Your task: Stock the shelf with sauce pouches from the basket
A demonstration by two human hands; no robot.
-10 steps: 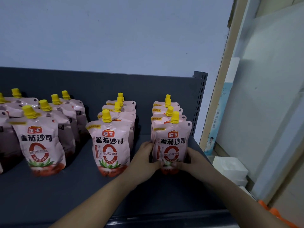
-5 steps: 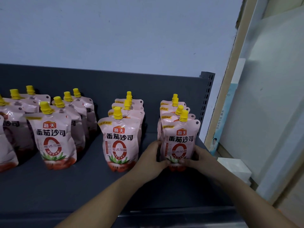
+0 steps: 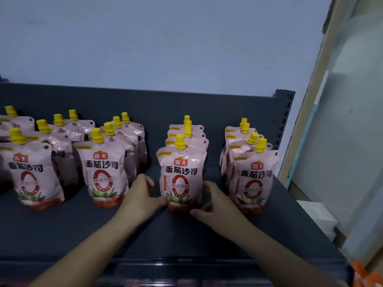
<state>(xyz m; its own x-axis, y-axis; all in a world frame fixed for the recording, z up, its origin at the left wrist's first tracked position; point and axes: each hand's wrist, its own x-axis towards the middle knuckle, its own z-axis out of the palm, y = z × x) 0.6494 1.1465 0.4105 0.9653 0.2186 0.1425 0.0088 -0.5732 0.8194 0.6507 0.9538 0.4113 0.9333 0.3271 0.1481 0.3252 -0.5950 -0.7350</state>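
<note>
**Straightening the front pouch of the next row**

The front tomato sauce pouch (image 3: 182, 179) is standing upright on the shelf (image 3: 186, 235), directly between the two hands. The left hand (image 3: 143, 195) is touching its lower corner with the thumb, fingers loosely curled and holding nothing. The right hand (image 3: 215, 206) is cupping the opposite edge, though I cannot tell whether it is gripping. The person is probably squaring up the rows, so the next move calls for a gentle two-sided nudge. Half a second ago both hands were clasping the end-row pouch (image 3: 253, 183), now just right of the right hand.

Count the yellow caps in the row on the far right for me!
4, lined up front to back: front cap, second cap, third cap, rear cap. Others may hide behind.
</note>
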